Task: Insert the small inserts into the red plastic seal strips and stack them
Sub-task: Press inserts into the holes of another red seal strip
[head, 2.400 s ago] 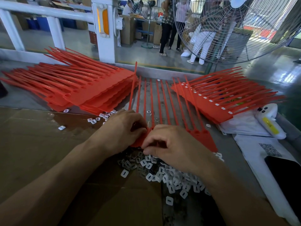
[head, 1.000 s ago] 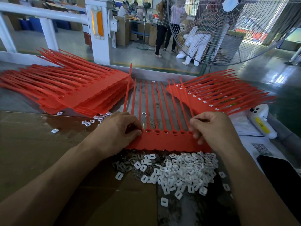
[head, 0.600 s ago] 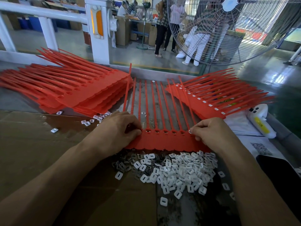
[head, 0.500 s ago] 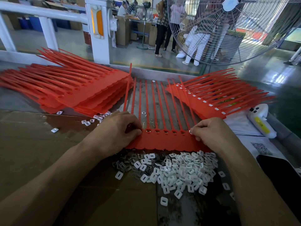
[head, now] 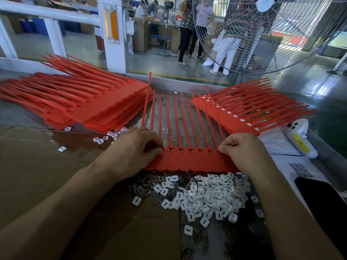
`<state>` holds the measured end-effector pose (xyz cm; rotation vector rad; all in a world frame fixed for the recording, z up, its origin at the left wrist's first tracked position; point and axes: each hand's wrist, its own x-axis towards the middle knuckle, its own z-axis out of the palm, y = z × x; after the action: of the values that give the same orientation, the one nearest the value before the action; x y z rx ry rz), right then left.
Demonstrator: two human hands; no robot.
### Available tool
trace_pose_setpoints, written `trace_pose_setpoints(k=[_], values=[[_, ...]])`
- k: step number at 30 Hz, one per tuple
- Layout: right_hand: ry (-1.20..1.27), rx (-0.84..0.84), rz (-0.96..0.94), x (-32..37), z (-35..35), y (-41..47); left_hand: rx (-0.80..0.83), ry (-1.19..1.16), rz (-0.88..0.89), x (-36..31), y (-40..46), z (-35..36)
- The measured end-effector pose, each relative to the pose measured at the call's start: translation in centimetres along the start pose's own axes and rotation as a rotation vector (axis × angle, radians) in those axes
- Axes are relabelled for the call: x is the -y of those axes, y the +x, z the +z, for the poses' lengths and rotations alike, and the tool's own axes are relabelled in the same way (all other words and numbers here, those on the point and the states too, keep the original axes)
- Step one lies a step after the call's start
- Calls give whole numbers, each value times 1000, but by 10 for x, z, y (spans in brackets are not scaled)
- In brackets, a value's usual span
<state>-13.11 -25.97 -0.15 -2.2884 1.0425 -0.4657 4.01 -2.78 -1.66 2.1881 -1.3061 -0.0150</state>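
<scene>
**Both hands at the ends of one red seal strip**

The red seal strip [head: 189, 160] lies flat on the bench [head: 221, 239], at its middle, just in front of the person, its scalloped near edge touching the heap of inserts. Its long thin tails run away from the person toward the far edge of the bench. A row of small sockets sits along the strip where the tails begin, and several of them show something pale inside.

The left hand [head: 135, 147] covers the strip's left end, fingers curled down with the tips pressed onto the red plastic beside the first socket. The right hand [head: 242, 149] is at the right end, fingers bent and the thumb and forefinger pinching at the last socket; whether an insert is between them cannot be told.

Just nearer than the strip lies the pile of small inserts [head: 204, 196], white ones mostly to the right and darker ones to the left, some scattered loose toward the person.

To the far left a thick stack of red strips [head: 90, 102] is fanned out, with a few stray inserts at its near edge. To the far right is a second stack [head: 242, 109], its sockets showing white. Brown cardboard [head: 47, 166] covers the left of the bench. At the right lie a white handheld device [head: 300, 139], paper with a QR code [head: 300, 169] and a dark phone [head: 324, 199]. Beyond the bench stands a large wire-caged fan [head: 266, 32].
</scene>
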Motion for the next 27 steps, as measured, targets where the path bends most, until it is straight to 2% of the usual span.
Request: trace_pose_setpoints(k=[10,14,17,21,23,27], values=[[-23,-16,-16,-2,1,1,-4,9,4,1,0,-1],[57,-42,-160,8,3,-5,0,6,0,0,0,-1],[123,135,-350,29,12,-20,-2,9,-1,-2,-1,-1],[50,450,-592,50,33,-42,-7,15,16,-3,0,-1],[19,502,-657,55,40,-48,-6,18,18,-3,-1,-1],[4,493,-685,59,43,-51,-26,12,26,-2,-1,0]])
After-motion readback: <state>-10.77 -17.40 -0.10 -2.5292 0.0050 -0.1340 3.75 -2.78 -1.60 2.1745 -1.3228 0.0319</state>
